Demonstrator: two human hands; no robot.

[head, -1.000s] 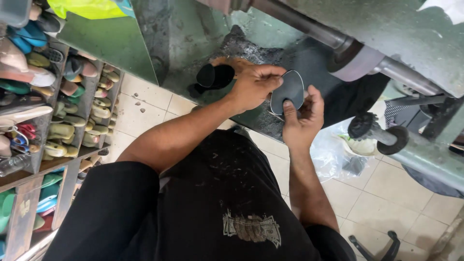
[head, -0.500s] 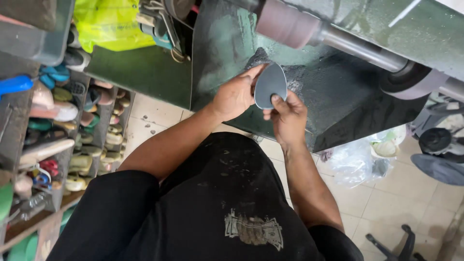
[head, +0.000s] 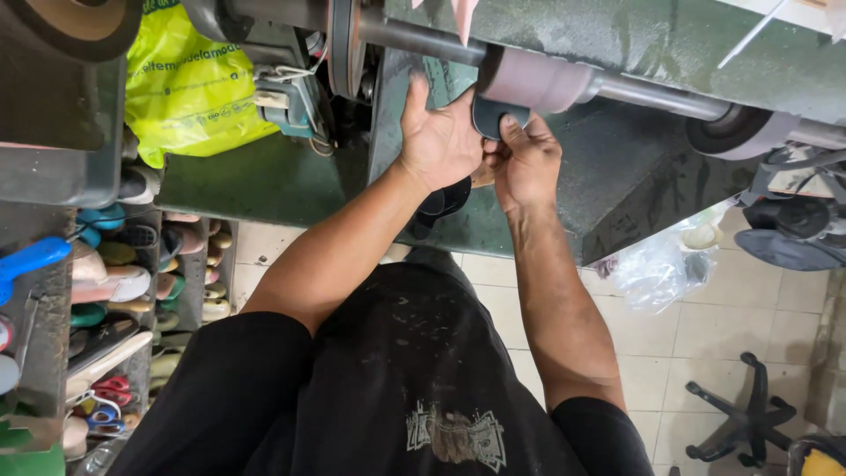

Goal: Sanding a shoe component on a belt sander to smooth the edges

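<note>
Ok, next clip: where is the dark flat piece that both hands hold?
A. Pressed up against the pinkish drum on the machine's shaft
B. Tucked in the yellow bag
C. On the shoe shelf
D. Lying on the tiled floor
A: the left hand and right hand hold the dark flat piece up against the pinkish drum on the shaft.

Dark sole piece being held against the roller.
A flat, dark grey, rounded piece is being pressed edge-up under the pale cylindrical sanding drum, partly hidden by fingers.
</note>
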